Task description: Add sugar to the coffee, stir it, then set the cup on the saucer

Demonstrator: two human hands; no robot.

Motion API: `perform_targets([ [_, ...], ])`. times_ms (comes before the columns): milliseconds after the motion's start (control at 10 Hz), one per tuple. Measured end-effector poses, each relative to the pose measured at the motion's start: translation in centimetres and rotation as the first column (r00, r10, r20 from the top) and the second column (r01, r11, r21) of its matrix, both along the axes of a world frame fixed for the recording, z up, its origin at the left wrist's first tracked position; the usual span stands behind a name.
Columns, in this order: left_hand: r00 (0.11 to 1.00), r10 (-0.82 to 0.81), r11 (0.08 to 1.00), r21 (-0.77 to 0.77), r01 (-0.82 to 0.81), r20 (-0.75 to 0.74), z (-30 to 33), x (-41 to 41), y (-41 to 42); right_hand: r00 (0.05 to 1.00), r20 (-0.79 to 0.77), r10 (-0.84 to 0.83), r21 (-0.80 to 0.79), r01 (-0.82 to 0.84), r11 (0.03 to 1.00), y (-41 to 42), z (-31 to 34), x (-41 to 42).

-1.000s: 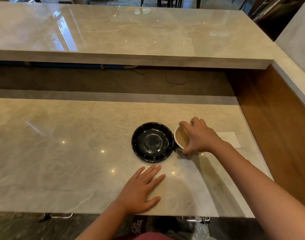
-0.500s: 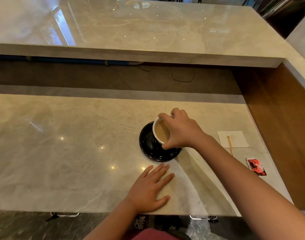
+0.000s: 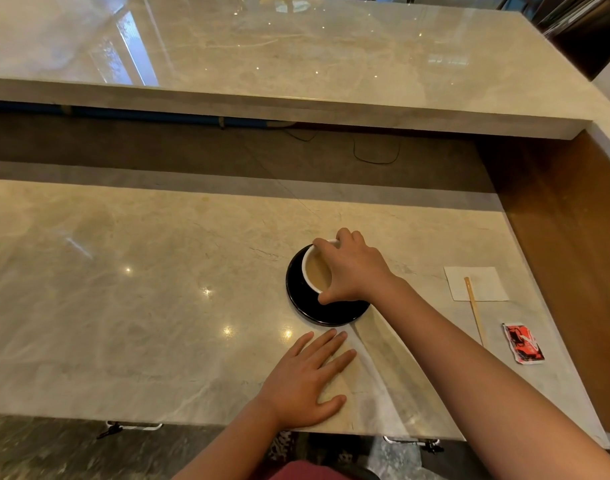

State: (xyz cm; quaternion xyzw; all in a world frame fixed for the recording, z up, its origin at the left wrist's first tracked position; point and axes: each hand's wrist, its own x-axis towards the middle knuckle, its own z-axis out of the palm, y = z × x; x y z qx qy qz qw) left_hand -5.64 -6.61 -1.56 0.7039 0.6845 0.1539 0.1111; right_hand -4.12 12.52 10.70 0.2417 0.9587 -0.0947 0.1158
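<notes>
A white cup of milky coffee (image 3: 316, 271) sits over the black saucer (image 3: 301, 304) at the middle of the marble counter. My right hand (image 3: 355, 270) grips the cup from above, fingers around its rim, and hides its right side. Whether the cup rests fully on the saucer I cannot tell. My left hand (image 3: 308, 379) lies flat on the counter just in front of the saucer, fingers spread, holding nothing. A wooden stirrer (image 3: 473, 308) lies partly on a white napkin (image 3: 483, 282) to the right. A red sugar packet (image 3: 522, 342) lies nearer the right edge.
A raised marble shelf (image 3: 296, 74) runs across the back, with a dark recess and cables beneath it. A brown wooden wall panel (image 3: 566, 254) bounds the counter on the right. The counter's front edge runs just below my left hand.
My right hand carried the cup leftward from beside the saucer to over it, then lowered it into the saucer. My left hand stayed flat on the counter.
</notes>
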Motion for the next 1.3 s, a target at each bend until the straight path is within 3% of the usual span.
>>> perform_targets([
  [900,0.999,0.003,1.0,-0.008,-0.003,-0.034,0.1,0.0,0.1,1.0,0.022,-0.001,-0.019,0.002,1.0,-0.4,0.3,0.9],
  [1100,0.999,-0.003,1.0,-0.02,0.002,-0.045,0.3,0.1,0.0,0.999,-0.005,-0.045,-0.082,0.044,0.996,-0.4,1.3,2.1],
  [1300,0.999,0.003,1.0,-0.027,-0.004,-0.043,0.2,0.4,-0.1,0.988,-0.058,-0.141,-0.031,0.139,0.99,0.6,2.4,4.7],
])
